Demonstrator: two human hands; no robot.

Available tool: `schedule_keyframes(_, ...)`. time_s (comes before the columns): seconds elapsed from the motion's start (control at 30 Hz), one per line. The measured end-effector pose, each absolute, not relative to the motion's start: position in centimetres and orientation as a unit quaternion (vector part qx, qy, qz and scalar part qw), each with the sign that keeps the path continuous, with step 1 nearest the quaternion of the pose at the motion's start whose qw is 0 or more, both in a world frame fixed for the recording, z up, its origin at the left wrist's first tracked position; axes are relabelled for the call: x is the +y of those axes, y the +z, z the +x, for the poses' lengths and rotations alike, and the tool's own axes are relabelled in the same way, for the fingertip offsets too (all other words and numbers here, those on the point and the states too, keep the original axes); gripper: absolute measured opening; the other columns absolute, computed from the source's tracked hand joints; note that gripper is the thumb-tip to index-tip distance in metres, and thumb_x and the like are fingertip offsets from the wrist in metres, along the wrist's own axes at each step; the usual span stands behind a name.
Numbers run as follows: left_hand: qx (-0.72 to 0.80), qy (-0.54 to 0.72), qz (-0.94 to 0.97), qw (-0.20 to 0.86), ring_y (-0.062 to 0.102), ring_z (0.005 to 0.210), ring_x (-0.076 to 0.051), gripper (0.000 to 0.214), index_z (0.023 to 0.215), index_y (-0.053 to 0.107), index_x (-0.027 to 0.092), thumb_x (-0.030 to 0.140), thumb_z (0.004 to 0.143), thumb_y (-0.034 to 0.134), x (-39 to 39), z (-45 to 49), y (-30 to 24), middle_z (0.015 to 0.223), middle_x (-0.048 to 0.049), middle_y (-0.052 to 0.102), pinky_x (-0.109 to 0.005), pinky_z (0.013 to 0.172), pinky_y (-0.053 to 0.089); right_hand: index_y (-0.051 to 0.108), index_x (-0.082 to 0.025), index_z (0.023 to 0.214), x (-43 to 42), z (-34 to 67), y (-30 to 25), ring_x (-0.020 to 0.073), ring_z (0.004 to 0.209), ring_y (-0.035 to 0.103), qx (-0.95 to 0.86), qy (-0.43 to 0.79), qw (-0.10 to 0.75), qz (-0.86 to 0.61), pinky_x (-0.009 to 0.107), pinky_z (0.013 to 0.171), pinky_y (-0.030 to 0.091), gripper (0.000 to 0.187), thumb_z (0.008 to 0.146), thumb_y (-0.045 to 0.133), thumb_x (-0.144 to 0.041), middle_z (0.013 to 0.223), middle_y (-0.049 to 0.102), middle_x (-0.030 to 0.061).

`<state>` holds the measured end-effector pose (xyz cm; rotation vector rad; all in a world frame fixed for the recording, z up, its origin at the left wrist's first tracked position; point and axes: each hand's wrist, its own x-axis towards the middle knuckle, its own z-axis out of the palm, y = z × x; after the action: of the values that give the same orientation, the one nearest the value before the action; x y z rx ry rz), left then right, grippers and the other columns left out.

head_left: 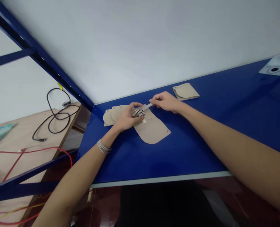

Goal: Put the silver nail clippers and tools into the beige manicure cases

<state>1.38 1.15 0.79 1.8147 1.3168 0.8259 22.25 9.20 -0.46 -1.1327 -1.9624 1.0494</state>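
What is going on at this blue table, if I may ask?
A person's left hand holds some metal pieces over a flat beige sheet, and the right hand pinches a thin pale strip next to them. More beige sheets lie beside the left hand, and a folded one rests behind the right wrist.

Bare hands at a blue table. The left hand grips a cluster of metallic pieces, apparently small tools, over an opened beige sheet; the right hand pinches a pale strip. Overlapping beige pieces lie left, a folded beige piece beyond the right wrist.
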Motion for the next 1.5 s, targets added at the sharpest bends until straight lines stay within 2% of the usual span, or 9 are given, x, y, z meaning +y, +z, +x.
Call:
schedule_keyframes(0.17,0.505,0.308,0.721,0.361,0.055,0.079,-0.015,0.051,0.119,0.050,0.024,0.027,0.071,0.068,1.15,1.29,0.86,0.090,-0.0006,0.058,-0.026,0.069,0.044,0.065,-0.018,0.067,8.97,22.21,-0.24,0.0107,0.055,0.045,-0.761,0.385,0.297,-0.430,0.027,0.055,0.035,0.033,0.079,0.060,-0.048,0.058,0.056,-0.0011)
schedule_keyframes(0.4,0.495,0.299,0.735,0.354,0.051,0.073,-0.014,0.053,0.121,0.049,0.023,0.027,0.071,0.067,1.25,1.13,0.77,0.083,0.0002,0.055,-0.026,0.064,0.042,0.064,-0.018,0.065,9.02,22.13,-0.35,0.0107,0.055,0.046,-0.758,0.390,0.302,-0.427,0.027,0.056,0.034,0.033,0.079,0.059,-0.048,0.058,0.056,-0.0017)
schedule_keyframes(0.8,0.503,0.306,0.730,0.347,0.054,0.075,-0.015,0.052,0.119,0.051,0.023,0.026,0.070,0.067,1.18,1.21,0.75,0.085,0.0000,0.058,-0.026,0.067,0.044,0.063,-0.018,0.062,9.06,22.27,-0.30,0.0118,0.058,0.050,-0.734,0.419,0.326,-0.425,0.026,0.057,0.038,0.031,0.078,0.062,-0.045,0.059,0.058,0.0004)
schedule_keyframes(1.2,0.497,0.285,0.742,0.348,0.052,0.073,-0.015,0.054,0.123,0.048,0.023,0.029,0.072,0.067,1.11,1.09,0.90,0.078,0.0008,0.053,-0.027,0.066,0.042,0.064,-0.017,0.066,9.26,22.20,-0.70,0.0134,0.061,0.053,-0.738,0.405,0.338,-0.420,0.027,0.059,0.040,0.032,0.077,0.062,-0.047,0.065,0.062,0.0028)
schedule_keyframes(1.5,0.489,0.281,0.750,0.345,0.051,0.075,-0.014,0.055,0.124,0.045,0.022,0.029,0.074,0.066,1.20,1.00,0.75,0.081,0.0008,0.052,-0.026,0.067,0.042,0.065,-0.017,0.066,9.29,22.21,-0.68,0.0125,0.060,0.053,-0.740,0.405,0.333,-0.421,0.026,0.059,0.040,0.032,0.077,0.062,-0.047,0.063,0.062,0.0020)
